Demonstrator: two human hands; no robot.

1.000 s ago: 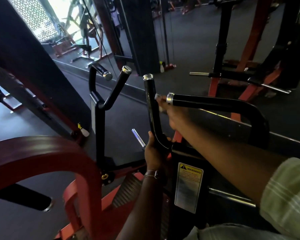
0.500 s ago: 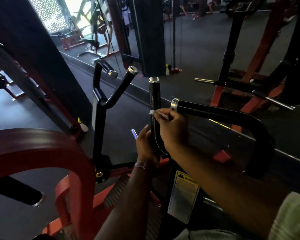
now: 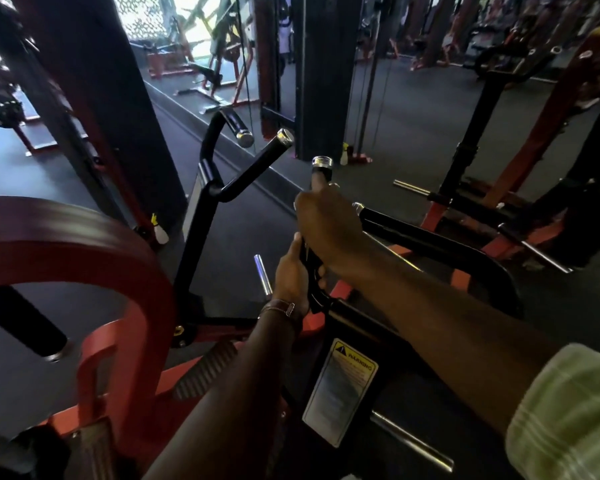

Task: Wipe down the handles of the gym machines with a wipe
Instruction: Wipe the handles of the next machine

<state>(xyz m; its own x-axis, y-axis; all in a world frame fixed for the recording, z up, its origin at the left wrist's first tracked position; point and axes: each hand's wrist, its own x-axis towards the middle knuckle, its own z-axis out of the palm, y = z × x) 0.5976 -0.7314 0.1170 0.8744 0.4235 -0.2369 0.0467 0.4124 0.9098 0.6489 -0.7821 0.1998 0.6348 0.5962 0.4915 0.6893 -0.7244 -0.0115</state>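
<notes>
Gripping the upright black handle (image 3: 321,174) near its top, the right hand (image 3: 326,226) has its fingers curled round the bar just below the chrome end cap; a small pale scrap at the far edge of the hand may be the wipe (image 3: 333,184), though too little of it shows to be sure. The left hand (image 3: 293,278) holds the same handle lower down, at the bend where it meets the black frame, fingers wrapped round it, a bracelet (image 3: 278,307) at the wrist. Just beside the right hand a second, horizontal handle (image 3: 413,233) with a chrome cap runs off to the right. Further left a forked pair of black handles (image 3: 243,168) rises from the same machine. A white warning label (image 3: 340,393) sits on the frame below the forearms. A red curved frame (image 3: 94,251) fills the left foreground, and a spray bottle (image 3: 160,232) stands on the floor by a dark pillar.
</notes>
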